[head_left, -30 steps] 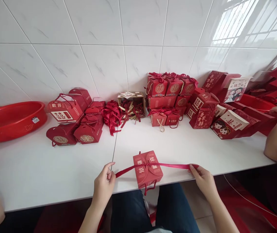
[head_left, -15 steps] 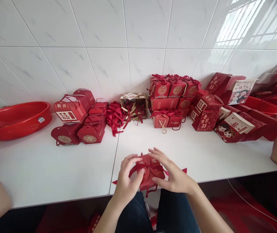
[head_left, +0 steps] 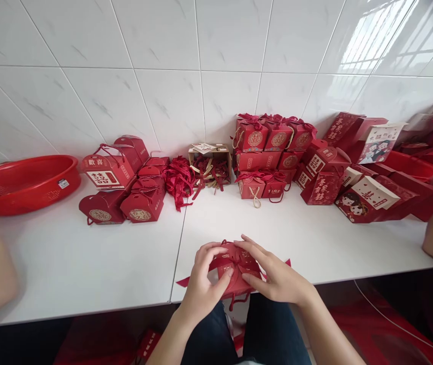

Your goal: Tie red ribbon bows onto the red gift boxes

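Observation:
A small red gift box (head_left: 228, 279) with gold print sits at the table's front edge, close to my lap. A dark red ribbon (head_left: 220, 261) crosses its top, and its loose ends stick out to both sides. My left hand (head_left: 205, 278) curves around the box's left side, with the thumb on the top. On the other side my right hand (head_left: 277, 278) rests its fingers and thumb on the box's top and right edge. A red cord handle (head_left: 233, 302) hangs over the front. Parts of the box lie hidden under my fingers.
Finished-looking red boxes (head_left: 142, 203) and a pile of ribbon (head_left: 179, 180) stand at the back left, beside a carton of tags (head_left: 212, 167). More boxes (head_left: 273, 162) are stacked to the right. Other people's arms reach in near a red basin (head_left: 34, 187) and at far right.
My hands have come in closer and now hold the box at its sides. At the left, another person's arm has moved up to the red basin.

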`<state>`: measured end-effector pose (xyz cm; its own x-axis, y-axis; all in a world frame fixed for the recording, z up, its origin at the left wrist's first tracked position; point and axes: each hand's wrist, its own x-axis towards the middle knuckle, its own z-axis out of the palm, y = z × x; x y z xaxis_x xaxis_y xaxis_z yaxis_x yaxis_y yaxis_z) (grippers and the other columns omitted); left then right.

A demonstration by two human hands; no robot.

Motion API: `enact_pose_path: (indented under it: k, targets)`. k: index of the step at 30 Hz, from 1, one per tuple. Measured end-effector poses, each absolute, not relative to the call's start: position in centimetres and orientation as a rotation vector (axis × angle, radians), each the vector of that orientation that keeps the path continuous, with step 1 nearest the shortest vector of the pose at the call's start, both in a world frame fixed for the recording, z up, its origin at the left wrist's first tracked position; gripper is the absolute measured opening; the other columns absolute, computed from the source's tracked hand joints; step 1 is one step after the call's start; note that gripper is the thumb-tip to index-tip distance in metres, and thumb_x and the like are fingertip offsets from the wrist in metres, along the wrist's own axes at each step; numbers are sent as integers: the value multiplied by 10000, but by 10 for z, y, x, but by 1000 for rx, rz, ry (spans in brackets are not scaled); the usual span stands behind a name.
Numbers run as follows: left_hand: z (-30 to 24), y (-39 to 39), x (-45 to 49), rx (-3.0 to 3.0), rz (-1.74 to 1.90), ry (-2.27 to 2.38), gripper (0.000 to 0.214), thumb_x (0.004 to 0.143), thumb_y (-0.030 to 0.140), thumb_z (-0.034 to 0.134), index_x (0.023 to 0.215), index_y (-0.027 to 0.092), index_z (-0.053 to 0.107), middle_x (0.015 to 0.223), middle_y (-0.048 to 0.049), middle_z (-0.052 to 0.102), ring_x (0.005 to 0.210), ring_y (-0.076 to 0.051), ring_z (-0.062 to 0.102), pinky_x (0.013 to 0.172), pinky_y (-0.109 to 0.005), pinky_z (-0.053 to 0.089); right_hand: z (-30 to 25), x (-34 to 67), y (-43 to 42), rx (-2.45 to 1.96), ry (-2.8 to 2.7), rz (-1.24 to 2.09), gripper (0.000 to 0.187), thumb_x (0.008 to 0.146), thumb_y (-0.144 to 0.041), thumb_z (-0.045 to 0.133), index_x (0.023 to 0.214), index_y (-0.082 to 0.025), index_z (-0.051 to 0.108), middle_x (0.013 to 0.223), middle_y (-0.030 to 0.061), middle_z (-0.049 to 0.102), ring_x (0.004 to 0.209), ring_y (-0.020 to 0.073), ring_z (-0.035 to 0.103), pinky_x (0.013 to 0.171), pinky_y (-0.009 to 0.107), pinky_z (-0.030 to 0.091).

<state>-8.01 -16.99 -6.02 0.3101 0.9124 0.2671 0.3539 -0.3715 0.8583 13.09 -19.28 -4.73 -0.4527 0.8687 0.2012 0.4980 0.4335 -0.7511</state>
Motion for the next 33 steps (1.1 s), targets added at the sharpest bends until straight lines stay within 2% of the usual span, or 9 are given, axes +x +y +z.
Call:
enact_pose_path:
  k: [8, 10, 12, 15, 18, 21, 25, 29, 33]
  targets:
    - [-68, -171, -78, 1612, 985, 1214, 537, 810, 336, 643, 1277, 274, 384, 1340, -102, 444, 1255, -255, 468, 991, -422, 470, -79, 115, -203, -1183, -1819, 911, 544, 995, -306, 319, 1502, -363, 129, 1605, -8, 41, 1462, 223, -55, 1173, 513, 129]
    - [-68, -170, -80, 1501, 864, 1288, 560, 786, 421, 659, 1236, 247, 374, 1281, -114, 477, 1149, -249, 547, 901, -395, 516, -86, 113, -205, -1270, -1653, 894, 559, 982, -340, 352, 1497, -356, 135, 1604, 20, 21, 1467, 238, 33, 1156, 496, 218]
    - [-65, -167, -84, 1470, 711, 1270, 463, 790, 489, 635, 1109, 220, 436, 1118, -86, 572, 966, -224, 623, 811, -366, 532, -89, 114, -206, -1370, -1505, 944, 613, 945, -408, 433, 1486, -326, 159, 1574, 89, 119, 1399, 262, 283, 1034, 446, 427]
    - [-58, -162, -89, 1525, 571, 1151, 339, 818, 522, 586, 913, 203, 521, 910, -36, 646, 828, -204, 639, 766, -332, 513, -85, 122, -206, -1505, -1399, 1030, 705, 861, -514, 542, 1443, -268, 229, 1368, 142, 414, 900, 191, 606, 709, 346, 548]
    - [-52, -157, -90, 1589, 562, 1120, 332, 791, 514, 619, 854, 190, 588, 858, -37, 672, 809, -212, 635, 728, -307, 499, -78, 131, -201, -1558, -1430, 1046, 590, 802, -561, 599, 1253, -222, 425, 923, 9, 564, 577, 109, 469, 579, 276, 446]
    - [-50, -152, -90, 1640, 578, 1122, 332, 737, 496, 674, 809, 176, 621, 816, -36, 666, 775, -209, 618, 681, -288, 484, -75, 140, -191, -1481, -1505, 1125, 400, 793, -581, 598, 853, -194, 519, 642, -61, 433, 563, 106, 373, 536, 234, 318]
    - [-51, -143, -93, 1719, 608, 1200, 364, 733, 517, 661, 658, 181, 544, 719, 2, 560, 688, -162, 538, 633, -258, 427, -75, 151, -180, -1445, -1565, 1181, 501, 825, -616, 513, 579, -192, 414, 570, -50, 326, 559, 105, 288, 522, 255, 234]
    - [-55, -133, -100, 1789, 602, 1304, 473, 789, 561, 570, 557, 190, 392, 635, 41, 377, 597, -121, 396, 586, -250, 340, -74, 157, -178, -1570, -1508, 1067, 475, 781, -589, 584, 562, -192, 441, 544, -52, 304, 546, 106, 257, 516, 266, 213]
    - [-55, -130, -102, 1829, 553, 1289, 490, 768, 566, 592, 552, 192, 360, 637, 44, 358, 595, -118, 370, 584, -252, 315, -69, 159, -183, -1640, -1515, 1003, 465, 755, -575, 621, 558, -197, 434, 543, -55, 289, 549, 109, 252, 516, 268, 203]
